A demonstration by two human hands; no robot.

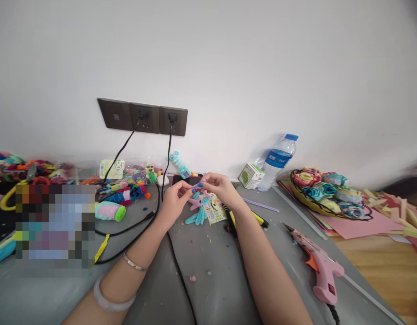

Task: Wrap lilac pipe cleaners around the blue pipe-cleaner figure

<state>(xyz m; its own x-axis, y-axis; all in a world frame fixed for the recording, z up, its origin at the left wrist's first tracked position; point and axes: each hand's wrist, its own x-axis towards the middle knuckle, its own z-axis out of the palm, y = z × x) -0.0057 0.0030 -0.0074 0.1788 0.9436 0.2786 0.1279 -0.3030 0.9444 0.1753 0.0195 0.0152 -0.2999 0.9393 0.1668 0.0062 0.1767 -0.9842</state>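
Observation:
Both hands are raised over the grey table, their fingertips nearly meeting. My left hand [175, 197] pinches one end of a short purple pipe cleaner [196, 185]. The thumb and fingers of my right hand [220, 188] are closed on its other end. Below them lie bent light-blue pipe cleaner pieces [198, 217] and pink pieces beside a printed green-and-white card [215, 211]. A straight purple pipe cleaner [261, 204] rests to the right of my right wrist. Under that wrist, a yellow-and-black handled tool [260, 220] is partly hidden.
At right lie a pink glue gun [317, 266] and a basket of paper flowers [326, 192]. A water bottle [278, 160] and small box [251, 175] stand by the wall. Black cables [174, 253] cross the table. Pipe cleaner crafts [127, 194] crowd the left.

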